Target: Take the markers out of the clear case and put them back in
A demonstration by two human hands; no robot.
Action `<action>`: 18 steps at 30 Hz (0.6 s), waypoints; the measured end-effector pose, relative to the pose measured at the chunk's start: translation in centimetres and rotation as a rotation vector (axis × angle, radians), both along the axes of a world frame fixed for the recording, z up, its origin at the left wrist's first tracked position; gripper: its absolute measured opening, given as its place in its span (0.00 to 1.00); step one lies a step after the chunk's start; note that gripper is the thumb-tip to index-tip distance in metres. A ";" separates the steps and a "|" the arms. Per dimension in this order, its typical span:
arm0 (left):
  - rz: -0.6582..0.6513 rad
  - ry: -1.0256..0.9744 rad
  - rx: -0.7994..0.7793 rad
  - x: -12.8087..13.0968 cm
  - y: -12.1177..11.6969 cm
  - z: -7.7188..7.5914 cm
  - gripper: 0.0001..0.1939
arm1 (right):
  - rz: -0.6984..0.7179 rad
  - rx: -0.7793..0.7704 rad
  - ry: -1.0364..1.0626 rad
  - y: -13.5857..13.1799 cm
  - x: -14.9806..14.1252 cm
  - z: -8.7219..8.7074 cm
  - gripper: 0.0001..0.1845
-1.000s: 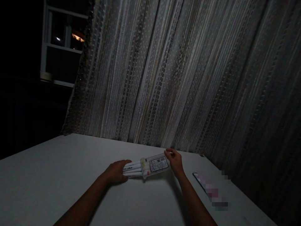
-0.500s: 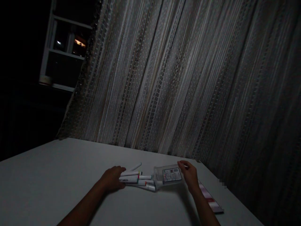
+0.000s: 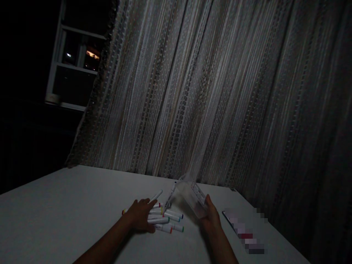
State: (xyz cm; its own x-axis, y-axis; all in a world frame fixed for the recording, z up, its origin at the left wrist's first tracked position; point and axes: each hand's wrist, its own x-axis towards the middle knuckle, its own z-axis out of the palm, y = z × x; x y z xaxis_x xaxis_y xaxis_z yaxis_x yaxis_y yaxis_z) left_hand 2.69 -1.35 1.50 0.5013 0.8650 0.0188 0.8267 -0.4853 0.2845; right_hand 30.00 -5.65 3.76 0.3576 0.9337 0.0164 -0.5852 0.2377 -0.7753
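Several white markers (image 3: 166,219) with coloured caps lie in a loose pile on the white table (image 3: 68,212). My left hand (image 3: 140,218) rests flat on the left ends of the markers, fingers spread. My right hand (image 3: 211,219) grips a clear plastic marker case (image 3: 191,200) with a printed label, tilted up above the table just right of the pile. One marker still leans out of the case's raised mouth.
A phone-like flat object (image 3: 243,231) lies on the table to the right of my right hand, near the table's right edge. A striped curtain (image 3: 220,91) hangs right behind the table. A dark window (image 3: 74,66) shows at the upper left.
The markers have slid out of the case and spread on the table. My right hand has lifted and tipped the case upward; my left hand has stayed on the markers.
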 end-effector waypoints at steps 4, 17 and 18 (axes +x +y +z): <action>-0.001 -0.006 -0.003 0.7 -0.4 0.1 0.51 | 0.218 -0.017 0.217 0.5 -3.1 0.5 0.16; 0.030 -0.062 0.096 0.1 0.4 -1.4 0.47 | 0.610 0.219 0.162 3.0 -8.5 -1.9 0.12; 0.023 -0.070 0.106 0.0 0.4 -1.5 0.47 | 0.596 0.211 0.166 3.1 -8.6 -2.2 0.12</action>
